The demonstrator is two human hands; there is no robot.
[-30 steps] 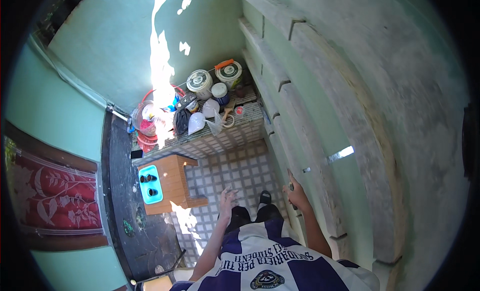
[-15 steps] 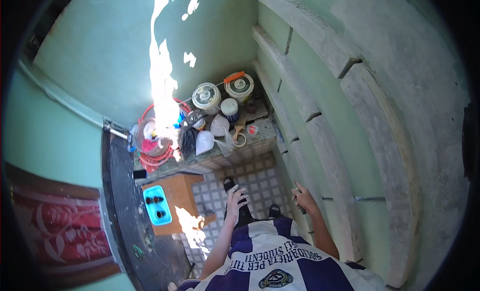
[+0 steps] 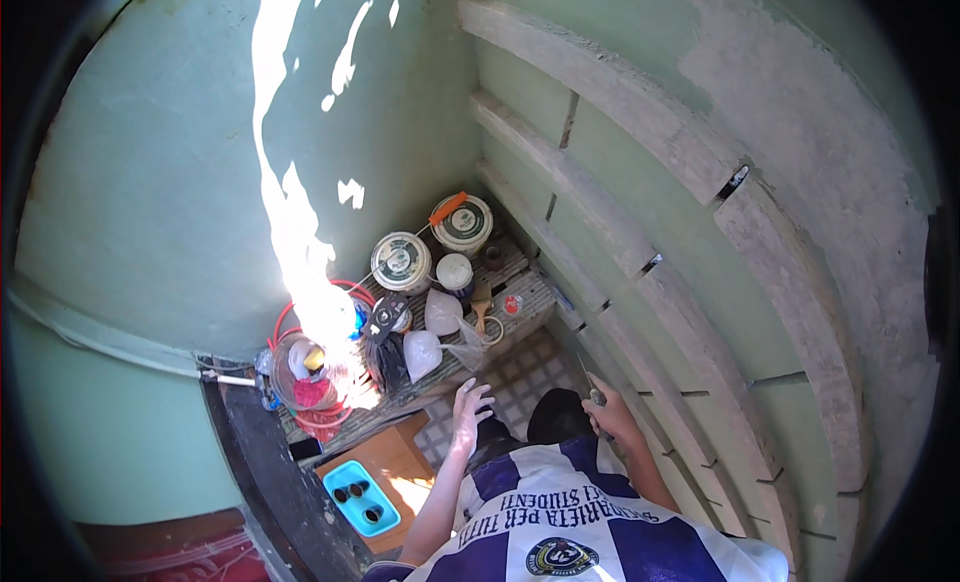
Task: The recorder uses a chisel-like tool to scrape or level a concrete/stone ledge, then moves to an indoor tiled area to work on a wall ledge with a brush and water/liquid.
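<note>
2 hands show above your striped shirt. Your right hand [image 3: 612, 414] is closed around a thin tool [image 3: 590, 379] whose blade points up, close to the stepped green wall [image 3: 700, 312] on your right. Your left hand [image 3: 468, 410] is empty, fingers spread apart, hovering over the tiled floor [image 3: 520, 377], just short of a low slatted shelf [image 3: 520, 297]. On that shelf stand 2 lidded paint buckets [image 3: 402, 262], white bags and a brush. Left of you sits a wooden box [image 3: 405, 462] holding a blue tray [image 3: 362, 497]. Free floor is narrow, hemmed by shelf, box and wall.
</note>
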